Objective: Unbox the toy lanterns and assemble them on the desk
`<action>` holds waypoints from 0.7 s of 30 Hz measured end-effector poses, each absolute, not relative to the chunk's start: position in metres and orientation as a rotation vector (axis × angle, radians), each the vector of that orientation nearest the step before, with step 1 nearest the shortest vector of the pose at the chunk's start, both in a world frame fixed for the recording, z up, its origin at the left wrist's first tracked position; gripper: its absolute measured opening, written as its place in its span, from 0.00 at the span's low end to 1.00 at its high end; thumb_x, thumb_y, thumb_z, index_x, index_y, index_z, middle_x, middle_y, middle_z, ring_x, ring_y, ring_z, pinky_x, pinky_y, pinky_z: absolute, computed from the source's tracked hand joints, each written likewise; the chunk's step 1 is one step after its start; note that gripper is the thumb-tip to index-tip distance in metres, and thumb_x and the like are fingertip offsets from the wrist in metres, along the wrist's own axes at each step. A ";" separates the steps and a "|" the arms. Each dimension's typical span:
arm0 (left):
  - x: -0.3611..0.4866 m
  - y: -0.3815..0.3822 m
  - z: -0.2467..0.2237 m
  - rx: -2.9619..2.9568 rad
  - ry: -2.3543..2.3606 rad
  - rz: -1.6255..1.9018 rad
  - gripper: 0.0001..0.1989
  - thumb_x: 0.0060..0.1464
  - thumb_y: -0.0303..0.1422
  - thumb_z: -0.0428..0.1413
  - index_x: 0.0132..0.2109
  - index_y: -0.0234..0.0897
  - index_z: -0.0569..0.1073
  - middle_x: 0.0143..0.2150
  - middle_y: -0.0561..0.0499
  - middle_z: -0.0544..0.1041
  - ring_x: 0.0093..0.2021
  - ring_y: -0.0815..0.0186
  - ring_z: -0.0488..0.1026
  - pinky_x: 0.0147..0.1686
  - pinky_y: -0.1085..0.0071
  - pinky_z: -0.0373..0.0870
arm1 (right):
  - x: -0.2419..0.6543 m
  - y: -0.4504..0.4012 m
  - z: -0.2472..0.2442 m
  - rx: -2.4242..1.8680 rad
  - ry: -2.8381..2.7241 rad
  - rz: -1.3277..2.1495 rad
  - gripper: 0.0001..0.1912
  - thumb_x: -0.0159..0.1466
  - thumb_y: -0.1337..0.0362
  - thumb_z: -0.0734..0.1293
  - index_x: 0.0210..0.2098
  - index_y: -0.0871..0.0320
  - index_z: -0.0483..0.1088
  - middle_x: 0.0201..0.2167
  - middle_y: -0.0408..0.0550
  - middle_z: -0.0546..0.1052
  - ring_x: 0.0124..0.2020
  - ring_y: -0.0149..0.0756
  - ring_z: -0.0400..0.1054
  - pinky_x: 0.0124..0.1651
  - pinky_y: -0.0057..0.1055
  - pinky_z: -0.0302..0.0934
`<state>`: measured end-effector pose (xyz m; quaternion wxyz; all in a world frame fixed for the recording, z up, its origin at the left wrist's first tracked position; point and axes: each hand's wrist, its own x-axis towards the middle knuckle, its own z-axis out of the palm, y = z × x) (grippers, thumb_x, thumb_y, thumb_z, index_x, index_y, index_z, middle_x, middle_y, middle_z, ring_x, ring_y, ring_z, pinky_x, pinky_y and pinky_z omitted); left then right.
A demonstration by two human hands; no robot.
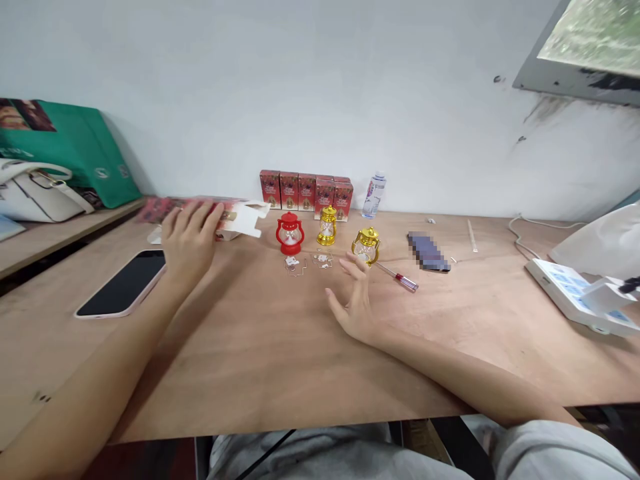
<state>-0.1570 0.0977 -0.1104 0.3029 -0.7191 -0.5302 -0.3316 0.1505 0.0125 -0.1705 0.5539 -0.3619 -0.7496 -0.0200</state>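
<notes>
The left hand (190, 239) had its fingers bent over a red carton (245, 217) at far left – whether they gripped it could not be told. The right hand (357, 301), fingers loosely spread and empty, was just near of the right gold lantern (365, 248). A red lantern (290, 235) and the middle gold lantern (327, 228) stood farther left.

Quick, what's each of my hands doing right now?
Left hand: fingers curled on a red box with open white flaps; can't tell whether gripping.
Right hand: open, empty, by the right-hand gold lantern.
</notes>
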 end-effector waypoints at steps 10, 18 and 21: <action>-0.206 0.165 -0.145 -2.010 -1.531 -0.803 0.22 0.63 0.31 0.42 0.62 0.29 0.60 0.65 0.37 0.61 0.62 0.48 0.60 0.57 0.43 0.55 | 0.185 0.049 -0.182 -0.861 -1.718 -0.435 0.30 0.57 0.70 0.65 0.55 0.43 0.51 0.59 0.51 0.57 0.62 0.48 0.55 0.60 0.58 0.54; -0.191 0.167 -0.142 -1.927 -1.382 -0.980 0.27 0.59 0.28 0.46 0.64 0.23 0.53 0.67 0.36 0.56 0.64 0.46 0.55 0.61 0.46 0.54 | 0.197 0.073 -0.187 -1.155 -1.385 -0.088 0.40 0.56 0.60 0.67 0.60 0.55 0.42 0.61 0.61 0.48 0.67 0.51 0.43 0.65 0.59 0.40; -0.177 0.148 -0.150 -1.955 -1.266 -0.992 0.24 0.59 0.27 0.47 0.62 0.28 0.56 0.66 0.40 0.59 0.63 0.50 0.57 0.60 0.50 0.58 | 0.201 0.080 -0.190 -1.192 -1.372 0.083 0.44 0.55 0.60 0.69 0.61 0.55 0.39 0.62 0.62 0.47 0.64 0.48 0.49 0.64 0.55 0.47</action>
